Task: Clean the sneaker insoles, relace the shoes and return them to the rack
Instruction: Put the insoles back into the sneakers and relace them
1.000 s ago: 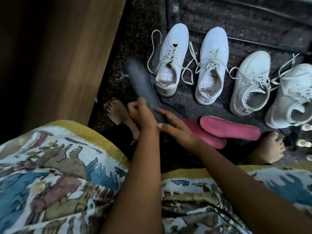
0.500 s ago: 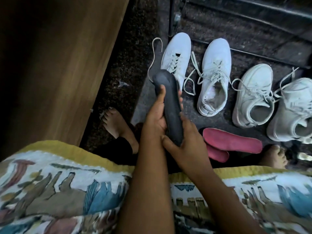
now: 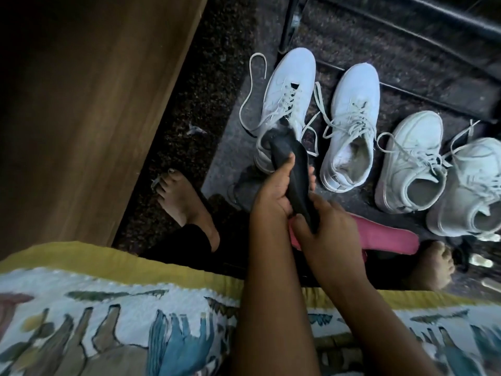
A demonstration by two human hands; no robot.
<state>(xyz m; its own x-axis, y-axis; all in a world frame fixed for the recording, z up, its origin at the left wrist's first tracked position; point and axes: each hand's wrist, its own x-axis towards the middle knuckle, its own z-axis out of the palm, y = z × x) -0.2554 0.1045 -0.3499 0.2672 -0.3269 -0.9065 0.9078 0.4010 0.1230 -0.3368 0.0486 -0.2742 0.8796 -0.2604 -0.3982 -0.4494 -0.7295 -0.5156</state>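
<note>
I see the dark insole (image 3: pixel 291 169), long axis running away from me, toe end at the leftmost sneaker (image 3: pixel 287 88) mouth, tip blurred. Left hand (image 3: pixel 273 191) grips its middle, right hand (image 3: pixel 325 226) pinches the heel end, hiding it.

I count four white sneakers (image 3: pixel 292 85), one dark insole (image 3: pixel 295 169), two pink insoles (image 3: pixel 385 237) (one mostly hidden) and two bare feet (image 3: pixel 184 196).

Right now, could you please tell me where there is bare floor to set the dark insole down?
Bare floor lies between the wooden panel and the leftmost sneaker, beyond the left foot. Crowded: the sneaker row and pink insole.
</note>
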